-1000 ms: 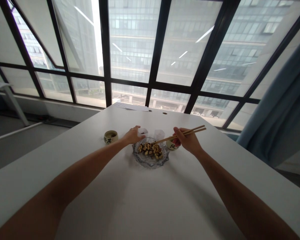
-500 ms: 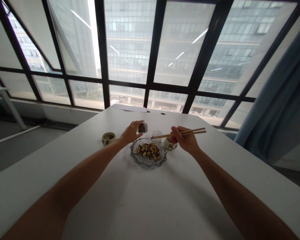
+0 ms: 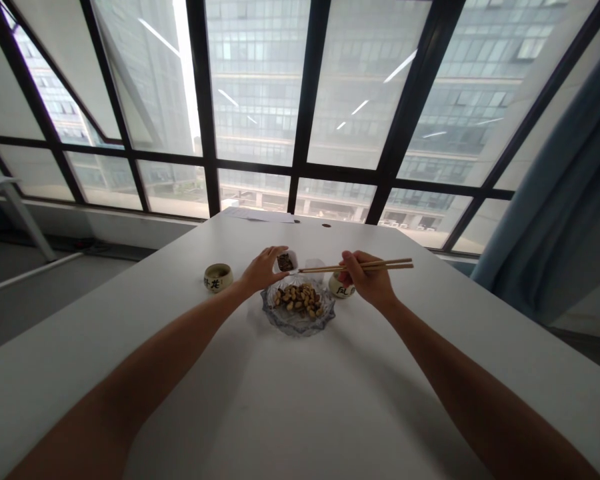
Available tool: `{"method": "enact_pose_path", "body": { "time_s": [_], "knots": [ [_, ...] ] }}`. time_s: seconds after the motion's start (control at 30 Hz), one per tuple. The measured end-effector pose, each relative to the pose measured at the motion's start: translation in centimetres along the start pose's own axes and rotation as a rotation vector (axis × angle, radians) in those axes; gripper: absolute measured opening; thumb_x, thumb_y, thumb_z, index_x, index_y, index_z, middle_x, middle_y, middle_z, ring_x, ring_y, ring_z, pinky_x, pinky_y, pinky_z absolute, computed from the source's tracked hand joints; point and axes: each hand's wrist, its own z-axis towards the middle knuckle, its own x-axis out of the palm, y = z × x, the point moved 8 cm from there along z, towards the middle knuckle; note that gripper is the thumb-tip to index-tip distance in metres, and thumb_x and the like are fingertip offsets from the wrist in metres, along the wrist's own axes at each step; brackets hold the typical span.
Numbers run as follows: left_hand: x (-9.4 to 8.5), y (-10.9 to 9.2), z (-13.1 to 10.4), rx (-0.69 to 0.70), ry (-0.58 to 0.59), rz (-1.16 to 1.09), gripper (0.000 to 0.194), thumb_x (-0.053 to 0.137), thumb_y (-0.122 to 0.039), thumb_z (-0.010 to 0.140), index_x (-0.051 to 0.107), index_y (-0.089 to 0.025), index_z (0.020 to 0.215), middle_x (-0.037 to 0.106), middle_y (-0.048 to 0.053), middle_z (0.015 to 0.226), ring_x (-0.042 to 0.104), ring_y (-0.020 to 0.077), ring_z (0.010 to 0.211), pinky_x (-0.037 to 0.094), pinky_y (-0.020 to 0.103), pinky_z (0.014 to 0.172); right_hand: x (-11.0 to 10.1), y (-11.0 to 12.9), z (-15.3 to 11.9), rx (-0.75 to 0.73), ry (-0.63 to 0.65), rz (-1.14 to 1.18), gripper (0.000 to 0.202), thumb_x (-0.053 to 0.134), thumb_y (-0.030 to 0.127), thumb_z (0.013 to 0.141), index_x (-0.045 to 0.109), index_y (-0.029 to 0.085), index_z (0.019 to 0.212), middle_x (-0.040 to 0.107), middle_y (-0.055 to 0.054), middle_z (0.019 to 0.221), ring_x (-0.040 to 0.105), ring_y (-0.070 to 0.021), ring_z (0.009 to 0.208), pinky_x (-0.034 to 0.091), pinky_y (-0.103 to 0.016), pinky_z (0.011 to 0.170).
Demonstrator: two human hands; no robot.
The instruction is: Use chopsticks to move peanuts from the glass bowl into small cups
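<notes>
My left hand [image 3: 264,270] grips a small white dish [image 3: 293,257] with dark bits in it, just behind the glass plate. Chopsticks [image 3: 380,264] are held in my right hand [image 3: 366,277], their tips pointing left at the dish's right edge. In front of both hands, a scalloped glass plate [image 3: 300,327] holds several nuts [image 3: 300,299]. Partly hidden behind my right hand stands a cream cup with dark characters [image 3: 339,289]. A similar cup [image 3: 218,277] sits left of my left hand.
A clear glass item [image 3: 314,265] stands behind the plate, partly hidden by the chopsticks. White paper [image 3: 260,215] and two small dark discs lie at the far end of the white table [image 3: 290,407]. Beyond are windows, with a blue curtain [image 3: 555,193] at right.
The small dish is tilted more and slightly lower, with my left hand around its left side. The chopstick tips have shifted a little left and down towards it.
</notes>
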Motion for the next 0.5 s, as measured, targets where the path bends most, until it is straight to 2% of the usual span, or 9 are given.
{"method": "enact_pose_path", "body": {
  "time_s": [0.3, 0.43, 0.5],
  "knots": [
    [0.9, 0.0, 0.0, 0.015, 0.014, -0.055, 0.063, 0.076, -0.036, 0.079, 0.050, -0.020, 0.134, 0.061, 0.014, 0.133, 0.059, 0.0299, 0.124, 0.051, 0.047, 0.105, 0.2, 0.5, -1.1, -0.112, -0.104, -0.088, 0.053, 0.052, 0.068, 0.091, 0.064, 0.021, 0.073, 0.069, -0.005, 0.060, 0.063, -0.0165, 0.048, 0.053, -0.028, 0.049],
    [1.0, 0.0, 0.0, 0.016, 0.013, -0.063, 0.062, 0.075, -0.039, 0.080, 0.050, -0.020, 0.134, 0.062, 0.013, 0.133, 0.060, 0.0293, 0.124, 0.052, 0.047, 0.105, 2.4, -0.1, -1.1, -0.133, 0.097, -0.098, 0.048, 0.059, 0.066, 0.087, 0.069, 0.020, 0.082, 0.073, -0.005, 0.069, 0.069, -0.0193, 0.062, 0.056, -0.030, 0.060],
    [0.9, 0.1, 0.1, 0.009, 0.011, -0.067, 0.061, 0.075, -0.040, 0.081, 0.051, -0.020, 0.133, 0.062, 0.013, 0.132, 0.060, 0.0291, 0.123, 0.052, 0.046, 0.104, 3.1, -0.6, -1.0, -0.118, 0.148, -0.104, 0.048, 0.061, 0.067, 0.086, 0.069, 0.020, 0.084, 0.073, -0.005, 0.070, 0.069, -0.0199, 0.065, 0.056, -0.031, 0.062]
  ]
}}
